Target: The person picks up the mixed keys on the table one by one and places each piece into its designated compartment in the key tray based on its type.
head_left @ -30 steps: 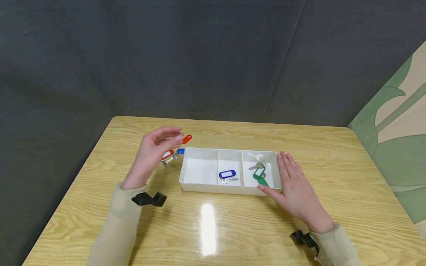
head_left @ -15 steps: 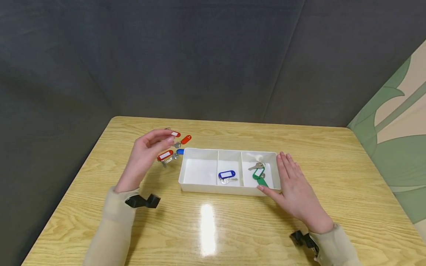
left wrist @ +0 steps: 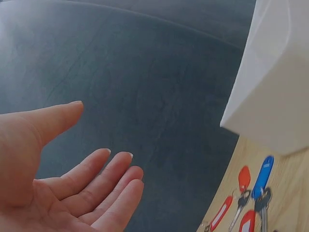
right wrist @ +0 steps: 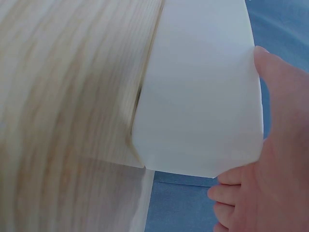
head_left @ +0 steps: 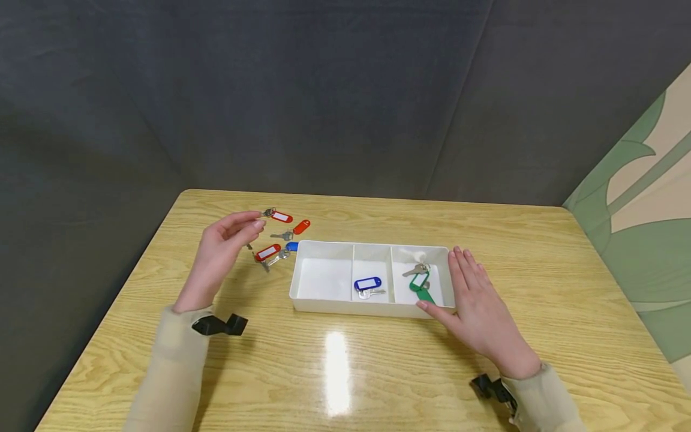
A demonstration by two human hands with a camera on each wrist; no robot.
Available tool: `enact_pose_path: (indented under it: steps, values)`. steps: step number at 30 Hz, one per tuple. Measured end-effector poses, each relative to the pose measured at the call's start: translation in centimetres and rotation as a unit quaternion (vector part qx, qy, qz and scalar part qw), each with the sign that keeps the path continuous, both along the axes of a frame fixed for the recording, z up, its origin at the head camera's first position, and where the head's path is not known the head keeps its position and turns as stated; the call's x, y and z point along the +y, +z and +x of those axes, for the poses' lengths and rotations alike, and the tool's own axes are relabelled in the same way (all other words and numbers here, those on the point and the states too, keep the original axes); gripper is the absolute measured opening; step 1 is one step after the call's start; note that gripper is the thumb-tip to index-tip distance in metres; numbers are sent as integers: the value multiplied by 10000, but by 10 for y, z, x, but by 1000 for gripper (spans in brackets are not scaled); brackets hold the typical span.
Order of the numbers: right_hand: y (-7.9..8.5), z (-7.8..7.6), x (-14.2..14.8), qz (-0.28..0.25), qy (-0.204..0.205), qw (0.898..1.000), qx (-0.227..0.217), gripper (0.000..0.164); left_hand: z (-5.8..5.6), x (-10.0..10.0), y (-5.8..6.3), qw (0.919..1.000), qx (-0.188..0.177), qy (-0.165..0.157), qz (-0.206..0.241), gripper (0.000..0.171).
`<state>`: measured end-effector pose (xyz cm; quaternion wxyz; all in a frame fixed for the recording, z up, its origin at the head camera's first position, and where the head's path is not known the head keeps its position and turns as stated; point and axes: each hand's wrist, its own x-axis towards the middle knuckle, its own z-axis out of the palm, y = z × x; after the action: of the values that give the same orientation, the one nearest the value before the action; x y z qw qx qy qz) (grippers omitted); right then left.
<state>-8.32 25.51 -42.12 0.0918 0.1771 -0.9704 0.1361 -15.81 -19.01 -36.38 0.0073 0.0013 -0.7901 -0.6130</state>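
A white tray (head_left: 345,306) with three compartments stands on the table. A blue-tagged key (head_left: 368,283) lies in its middle compartment, and green-tagged keys (head_left: 420,281) lie in the right one. Nothing lies in the left compartment. My left hand (head_left: 221,249) hovers beside several tagged keys left of the tray, holding nothing; the left wrist view shows its fingers relaxed and apart from the thumb. Near it are red tags (head_left: 268,252) with keys and a blue tag (head_left: 292,246) close against the tray. Against the tray's right end rests my right hand (head_left: 483,315), fingers straight, thumb at the front rim.
The wooden table (head_left: 405,372) runs back to a dark cloth backdrop (head_left: 345,102). A green and beige patterned panel (head_left: 648,210) stands at the right. Each wrist carries a black camera mount (head_left: 221,325).
My left hand has drawn back to the left, away from the tray, uncovering the red-tagged keys beneath it. The right hand and the tray have stayed in place.
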Motion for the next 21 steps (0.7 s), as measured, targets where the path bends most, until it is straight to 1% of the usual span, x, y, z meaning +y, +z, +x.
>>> enact_pose_path:
  steps: [5, 10, 15, 21]
  values:
    - [-1, 0, 0, -4, 10, 10000, -9, 106, -4, -7, -1, 9996, 127, 123, -233, 57]
    - [0, 0, 0, -15, 22, 10000, 14, 106, -8, -14, 2, 9984, 265, 237, -445, 56]
    - [1, 0, 0, -24, 13, 10000, -16, 106, -11, -18, 8, 9971, 227, 290, -660, 57]
    - [1, 0, 0, -22, 16, 10000, -46, 106, -20, -23, 11, 9954, 173, 330, -877, 63]
